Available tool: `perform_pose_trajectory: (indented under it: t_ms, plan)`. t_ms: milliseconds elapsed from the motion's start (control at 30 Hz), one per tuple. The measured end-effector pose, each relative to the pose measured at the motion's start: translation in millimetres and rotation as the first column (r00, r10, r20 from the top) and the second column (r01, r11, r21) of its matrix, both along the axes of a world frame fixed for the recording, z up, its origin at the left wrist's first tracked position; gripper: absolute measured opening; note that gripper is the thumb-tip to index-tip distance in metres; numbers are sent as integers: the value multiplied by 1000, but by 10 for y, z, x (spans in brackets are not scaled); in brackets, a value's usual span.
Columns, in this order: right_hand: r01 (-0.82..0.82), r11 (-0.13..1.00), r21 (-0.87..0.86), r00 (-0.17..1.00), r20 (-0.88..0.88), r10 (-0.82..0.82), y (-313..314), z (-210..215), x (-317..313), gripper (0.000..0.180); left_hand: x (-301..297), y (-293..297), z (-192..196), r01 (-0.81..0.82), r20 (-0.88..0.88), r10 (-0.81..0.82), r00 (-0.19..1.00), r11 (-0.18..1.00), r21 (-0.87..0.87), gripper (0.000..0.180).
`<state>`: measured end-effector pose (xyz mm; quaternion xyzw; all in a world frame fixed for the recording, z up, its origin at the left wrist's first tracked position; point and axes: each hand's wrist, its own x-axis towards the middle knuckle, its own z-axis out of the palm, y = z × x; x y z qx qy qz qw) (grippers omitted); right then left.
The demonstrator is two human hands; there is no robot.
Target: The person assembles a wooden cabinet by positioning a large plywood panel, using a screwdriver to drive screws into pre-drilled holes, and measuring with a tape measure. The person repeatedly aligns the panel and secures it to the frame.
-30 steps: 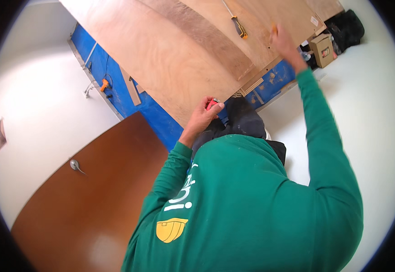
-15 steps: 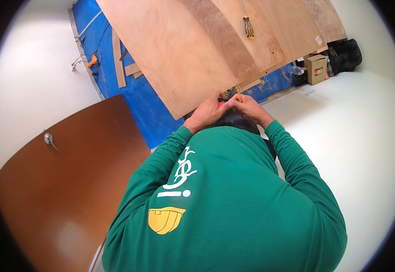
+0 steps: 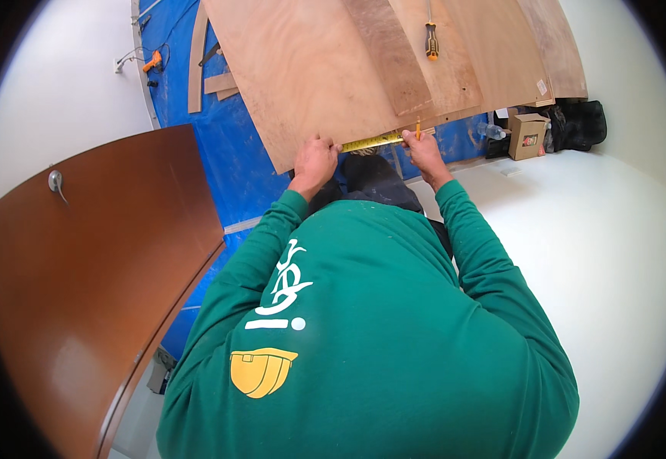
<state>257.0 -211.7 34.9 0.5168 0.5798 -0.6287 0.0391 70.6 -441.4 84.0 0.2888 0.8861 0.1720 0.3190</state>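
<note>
- Plywood sheets (image 3: 333, 69) lying on tarp (image 3: 226, 145).
- Tape measure (image 3: 371, 141) lying along sheets' near edge, between both hands.
- Screwdriver (image 3: 430, 40) resting on sheets.
- Door (image 3: 81, 268) standing left.
- Cardboard box (image 3: 528, 135) sitting right.

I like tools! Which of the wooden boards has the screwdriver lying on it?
The narrow plywood sheet in the middle of the stack. The screwdriver lies on it alone; the big front sheet carries the tape measure instead.
</note>
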Motion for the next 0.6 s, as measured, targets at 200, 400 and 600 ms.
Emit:
perform_pose_trajectory:
  t_ms: [200,400,600]
  plan:
    - [2,999,36,999,40,-4,76,168,-54,35,24,90,-73,-27,-64,27,998,1000,-8,29]
    - [35,999,34,999,3,-35,103,57,-96,30,67,143,-25,-43,-79,37,996,996,-76,29]
    - [31,1000,4,998,-59,-31,84,-23,-82,23,152,145,-25,-51,-117,37,992,992,-113,27]
